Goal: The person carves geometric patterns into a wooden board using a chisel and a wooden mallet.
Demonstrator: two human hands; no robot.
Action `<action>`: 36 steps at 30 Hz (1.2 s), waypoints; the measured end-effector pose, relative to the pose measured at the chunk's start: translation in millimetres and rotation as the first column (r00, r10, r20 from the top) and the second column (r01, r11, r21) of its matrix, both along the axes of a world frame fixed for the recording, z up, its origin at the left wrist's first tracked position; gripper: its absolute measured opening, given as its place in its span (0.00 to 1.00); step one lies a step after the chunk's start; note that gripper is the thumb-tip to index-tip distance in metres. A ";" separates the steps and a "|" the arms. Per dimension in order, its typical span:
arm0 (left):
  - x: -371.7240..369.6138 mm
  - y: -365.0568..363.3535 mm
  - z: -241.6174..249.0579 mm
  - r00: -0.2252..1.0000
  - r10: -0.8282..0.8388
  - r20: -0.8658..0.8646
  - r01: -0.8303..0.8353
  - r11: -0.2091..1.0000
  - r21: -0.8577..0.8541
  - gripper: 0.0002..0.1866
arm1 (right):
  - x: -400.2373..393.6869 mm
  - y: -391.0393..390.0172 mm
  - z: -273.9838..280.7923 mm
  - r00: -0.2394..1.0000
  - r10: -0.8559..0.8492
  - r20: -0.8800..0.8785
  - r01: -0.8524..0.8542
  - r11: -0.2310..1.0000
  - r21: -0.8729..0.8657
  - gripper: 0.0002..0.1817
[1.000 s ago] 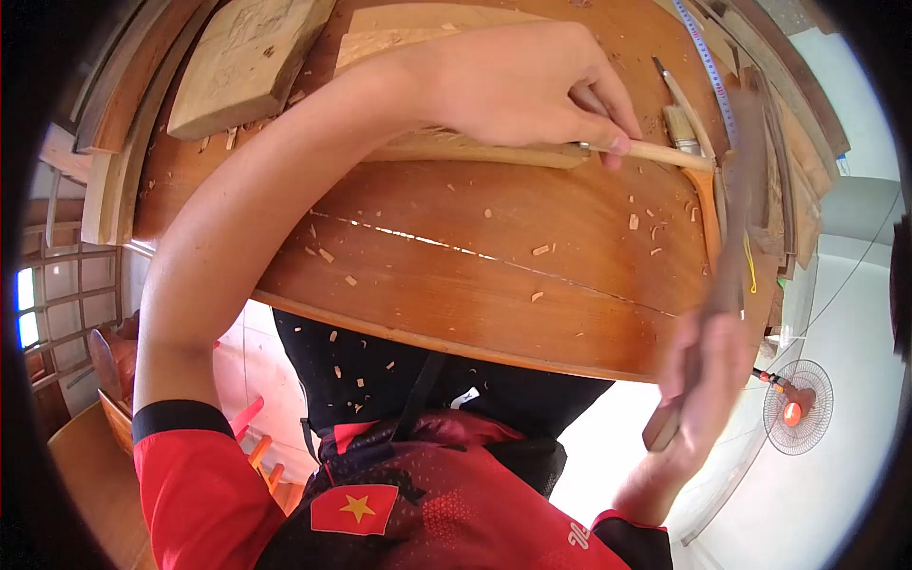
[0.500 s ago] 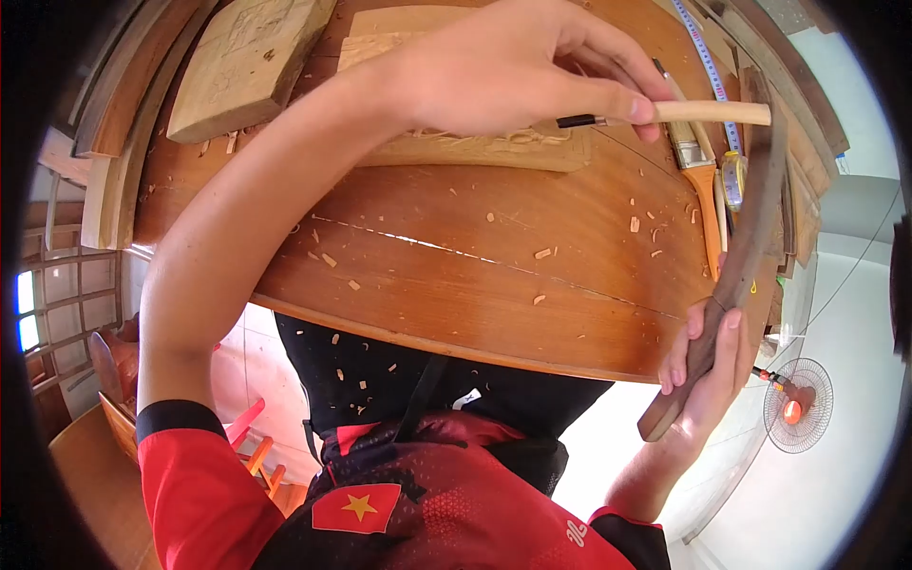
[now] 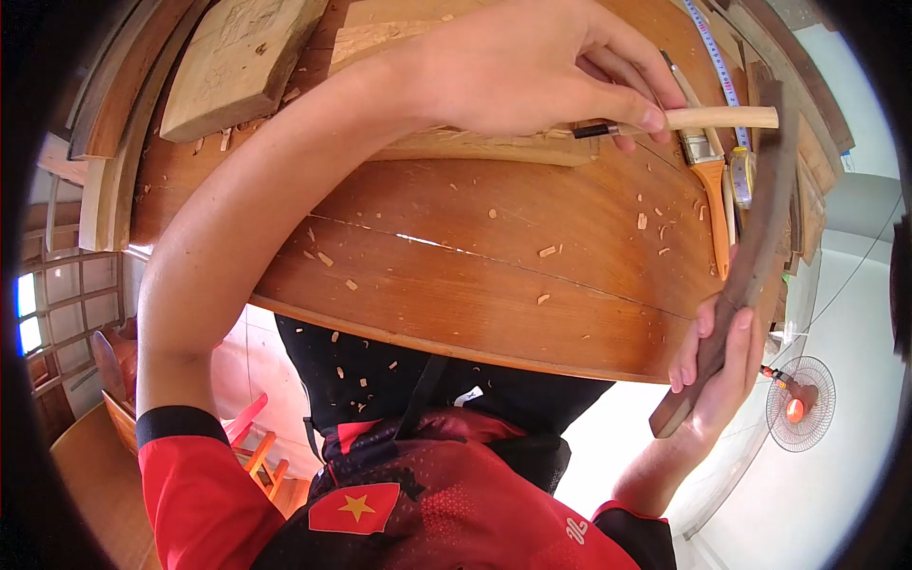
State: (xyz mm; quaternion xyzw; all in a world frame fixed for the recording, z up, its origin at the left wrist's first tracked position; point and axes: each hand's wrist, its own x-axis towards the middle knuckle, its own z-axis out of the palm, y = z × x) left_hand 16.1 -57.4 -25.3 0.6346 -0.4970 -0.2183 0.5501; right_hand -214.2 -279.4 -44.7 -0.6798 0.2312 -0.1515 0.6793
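Toward one o'clock our left hand pinches a slim tool with a pale wooden handle; toward four our right hand grips a long, dark-brown wooden bar.

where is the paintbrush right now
In the head view, the paintbrush lies on the right side of the table, just left of the tape measure.

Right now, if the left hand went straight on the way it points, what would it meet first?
Probably the dark wooden stick in the right hand; the pale handle in the left hand seems to end there, though depth is unclear.
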 end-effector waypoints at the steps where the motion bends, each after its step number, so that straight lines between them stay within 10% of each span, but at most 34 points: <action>1: 0.4 -0.6 -1.0 1.000 -0.004 0.000 0.004 1.000 -0.005 0.17 | 0.0 -2.5 1.2 0.999 0.018 0.028 -0.018 1.000 0.004 0.27; 17: 5.6 -2.8 0.1 0.991 0.115 0.067 -0.126 0.973 0.193 0.17 | 10.3 -27.5 23.0 0.985 -0.046 -0.167 0.011 0.979 -0.206 0.29; 19: 0.1 -1.4 -1.3 0.985 0.139 0.099 -0.154 0.974 0.167 0.17 | 27.0 -22.6 37.2 0.993 -0.094 0.071 0.105 0.980 -0.171 0.28; 24: 13.9 -5.0 -3.4 0.998 0.022 0.051 -0.029 0.987 0.158 0.16 | 30.1 -24.3 32.9 0.964 0.058 -0.260 -0.117 0.969 -0.217 0.22; 27: 16.6 0.6 17.3 0.999 -0.048 -0.011 0.049 0.936 0.347 0.16 | 29.1 -26.5 29.9 0.994 -0.003 -0.107 -0.015 0.986 -0.168 0.20; 31: 13.7 -11.3 -20.3 0.996 0.030 0.087 -0.043 0.987 0.156 0.16 | 19.1 -19.0 23.0 0.946 0.184 -0.266 -0.248 0.941 -0.231 0.26; 36: 17.9 -4.5 -20.1 1.000 -0.012 0.020 0.009 0.994 0.113 0.17 | 22.6 -20.9 35.3 0.999 0.007 0.039 -0.004 0.995 -0.099 0.22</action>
